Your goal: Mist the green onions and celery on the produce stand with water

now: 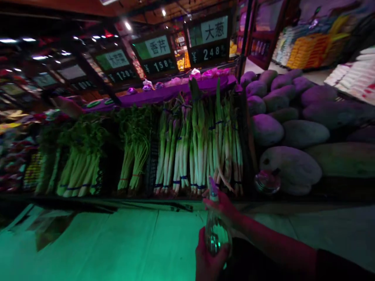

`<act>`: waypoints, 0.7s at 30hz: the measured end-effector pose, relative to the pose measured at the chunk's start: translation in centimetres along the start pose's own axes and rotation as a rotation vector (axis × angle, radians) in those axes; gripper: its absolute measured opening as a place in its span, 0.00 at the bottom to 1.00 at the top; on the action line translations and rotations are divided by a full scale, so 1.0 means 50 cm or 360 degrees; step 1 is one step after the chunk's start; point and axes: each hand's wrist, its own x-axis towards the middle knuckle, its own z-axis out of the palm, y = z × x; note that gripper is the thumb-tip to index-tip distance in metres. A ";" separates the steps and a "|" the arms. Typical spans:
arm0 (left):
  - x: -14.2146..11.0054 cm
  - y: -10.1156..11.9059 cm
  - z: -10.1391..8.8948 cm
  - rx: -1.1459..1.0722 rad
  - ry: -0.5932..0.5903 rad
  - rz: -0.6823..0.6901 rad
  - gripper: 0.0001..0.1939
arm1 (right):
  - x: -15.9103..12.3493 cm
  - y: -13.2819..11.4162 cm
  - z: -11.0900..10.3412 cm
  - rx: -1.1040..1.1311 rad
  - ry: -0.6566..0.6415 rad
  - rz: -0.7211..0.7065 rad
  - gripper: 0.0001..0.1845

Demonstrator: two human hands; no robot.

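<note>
Two hands grip a clear plastic spray bottle [217, 232] in front of you. Your left hand [209, 257] wraps its lower body, and your right hand [224, 207] closes around its neck, under the purple spray head [213, 186]. The bottle sits just below the root ends of upright bundled green onions [199, 156], tied with blue bands on a market display. Winter melons [290, 132] are piled to their right, leafy celery bunches [82, 168] stand to their left, and price signs [208, 35] hang above.
</note>
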 end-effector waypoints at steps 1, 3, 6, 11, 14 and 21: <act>0.019 0.007 -0.006 0.0042 0.0024 -0.0011 0.42 | 0.018 -0.006 0.002 -0.0049 -0.0010 -0.0017 0.22; 0.053 0.021 -0.013 0.0109 0.0040 -0.0014 0.43 | 0.048 -0.018 0.007 -0.0140 0.0005 -0.0033 0.19; 0.095 0.047 -0.027 0.0138 -0.0027 -0.0016 0.43 | 0.079 -0.029 0.017 -0.0204 0.0095 -0.0048 0.17; 0.159 0.098 -0.068 0.0139 -0.0245 0.0059 0.37 | 0.119 -0.038 0.030 -0.0371 0.0266 -0.0045 0.22; 0.197 0.128 -0.097 0.0167 -0.0360 0.0126 0.38 | 0.139 -0.056 0.042 -0.0476 0.0400 -0.0134 0.21; 0.287 0.227 -0.156 0.0239 -0.0618 0.0426 0.37 | 0.197 -0.149 0.094 -0.0671 0.0761 -0.0312 0.17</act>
